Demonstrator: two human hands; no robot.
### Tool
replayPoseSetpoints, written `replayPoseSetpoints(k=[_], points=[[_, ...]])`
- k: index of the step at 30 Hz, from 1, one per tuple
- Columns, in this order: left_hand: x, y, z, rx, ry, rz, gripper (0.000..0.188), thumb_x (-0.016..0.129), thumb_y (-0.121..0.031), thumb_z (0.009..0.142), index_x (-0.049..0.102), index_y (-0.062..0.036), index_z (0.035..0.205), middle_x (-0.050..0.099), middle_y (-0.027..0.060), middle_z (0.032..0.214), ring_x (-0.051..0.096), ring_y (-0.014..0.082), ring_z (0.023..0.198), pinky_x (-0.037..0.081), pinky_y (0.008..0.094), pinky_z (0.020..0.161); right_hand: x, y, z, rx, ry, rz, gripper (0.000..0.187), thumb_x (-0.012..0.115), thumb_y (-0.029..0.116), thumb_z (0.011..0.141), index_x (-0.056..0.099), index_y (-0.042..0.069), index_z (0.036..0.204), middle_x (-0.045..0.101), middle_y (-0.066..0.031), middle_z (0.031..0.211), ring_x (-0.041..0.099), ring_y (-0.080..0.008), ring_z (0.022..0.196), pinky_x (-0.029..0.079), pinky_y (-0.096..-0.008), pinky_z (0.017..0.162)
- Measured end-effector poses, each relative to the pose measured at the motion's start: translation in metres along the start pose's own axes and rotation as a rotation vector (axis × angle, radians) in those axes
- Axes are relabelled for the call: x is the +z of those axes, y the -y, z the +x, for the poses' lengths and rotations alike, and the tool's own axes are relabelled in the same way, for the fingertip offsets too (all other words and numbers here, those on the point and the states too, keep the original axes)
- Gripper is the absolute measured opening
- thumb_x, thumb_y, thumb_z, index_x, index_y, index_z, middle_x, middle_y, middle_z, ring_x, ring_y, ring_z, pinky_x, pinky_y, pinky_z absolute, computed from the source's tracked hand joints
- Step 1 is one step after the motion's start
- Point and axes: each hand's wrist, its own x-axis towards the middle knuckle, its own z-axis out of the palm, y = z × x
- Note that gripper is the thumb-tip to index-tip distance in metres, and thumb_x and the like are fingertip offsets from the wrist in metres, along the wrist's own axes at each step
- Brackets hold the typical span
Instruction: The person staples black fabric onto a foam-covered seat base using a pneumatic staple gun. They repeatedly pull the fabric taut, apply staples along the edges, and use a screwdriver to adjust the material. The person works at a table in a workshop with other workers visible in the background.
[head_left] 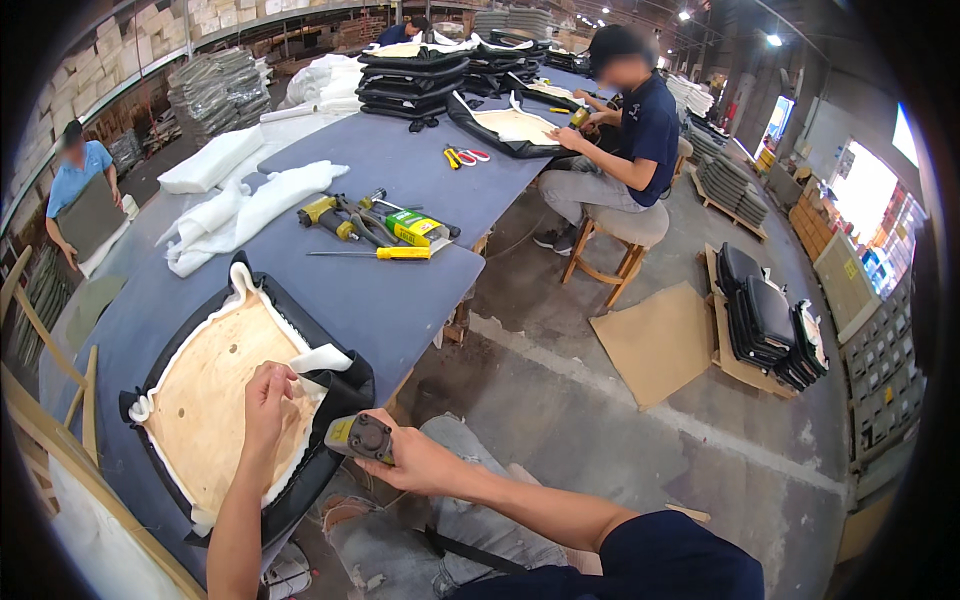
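Note:
A chair seat (225,390) lies on the table before me: a pale wooden board with white padding (323,358) and black cover material (345,385) round its edge. My left hand (268,397) is over the board near its right side, with the fingers curled together; whatever they pinch, if anything, I cannot make out. In my right hand (405,460) is a staple gun (360,438), grey with a yellow label, held at the seat's near right edge. Its nose is hidden from view.
Beyond the seat lie a yellow-handled screwdriver (402,253), another staple gun (328,215), a green and yellow box (415,227), scissors (470,156) and white padding sheets (245,215). A co-worker (640,130) sits at the table's right side. Stacked black seats (410,85) stand farther back.

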Motion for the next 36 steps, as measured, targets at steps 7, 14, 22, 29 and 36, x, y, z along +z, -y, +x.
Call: replayPoseSetpoints(k=[7,14,22,29,36], points=[[0.005,-0.004,-0.003,-0.04,0.051,0.062,0.036,0.056,-0.02,0.106,0.063,0.0033,0.081,0.054,0.0044,0.08,0.05,0.0144,0.079,0.04,0.0299,0.073,0.003,-0.005,-0.005,-0.036,-0.016,0.018,0.058,0.069,0.017,0.096,0.035,0.009,0.142,0.07,-0.0269,0.096,0.069,-0.0468,0.092,0.052,-0.052,0.078],[0.005,-0.005,-0.006,-0.047,0.05,0.069,0.031,0.063,-0.016,0.104,0.06,0.0029,0.079,0.054,0.0026,0.081,0.047,0.0097,0.07,0.038,0.0272,0.062,0.004,0.007,-0.004,0.118,0.053,-0.036,0.057,0.071,0.018,0.096,0.038,0.01,0.142,0.073,-0.0223,0.1,0.072,-0.043,0.09,0.054,-0.048,0.077],[0.03,-0.042,-0.024,-0.12,0.078,0.193,0.029,0.058,-0.017,0.105,0.06,0.0039,0.085,0.058,0.0072,0.093,0.053,0.0134,0.079,0.044,0.0296,0.072,0.001,-0.007,-0.015,-0.029,-0.044,-0.059,0.062,0.071,0.012,0.09,0.038,0.013,0.143,0.07,-0.0249,0.098,0.07,-0.0448,0.087,0.054,-0.0519,0.074],[0.035,-0.062,-0.067,0.199,0.077,0.52,0.034,0.079,-0.023,0.09,0.061,0.0012,0.106,0.058,0.0199,0.125,0.059,0.0362,0.113,0.049,0.0417,0.099,-0.007,-0.007,-0.04,0.1,-0.057,-0.091,0.062,0.078,0.009,0.088,0.049,0.01,0.143,0.074,-0.0195,0.11,0.075,-0.0266,0.093,0.059,-0.0388,0.083],[0.022,-0.044,-0.013,0.185,0.324,0.648,0.047,0.07,-0.046,0.095,0.067,0.0014,0.094,0.06,0.0218,0.106,0.063,0.0401,0.097,0.053,0.048,0.086,-0.01,-0.031,-0.044,-0.107,-0.244,-0.102,0.05,0.075,0.005,0.091,0.054,-0.006,0.135,0.066,-0.0181,0.126,0.064,-0.0249,0.119,0.049,-0.0388,0.102]])
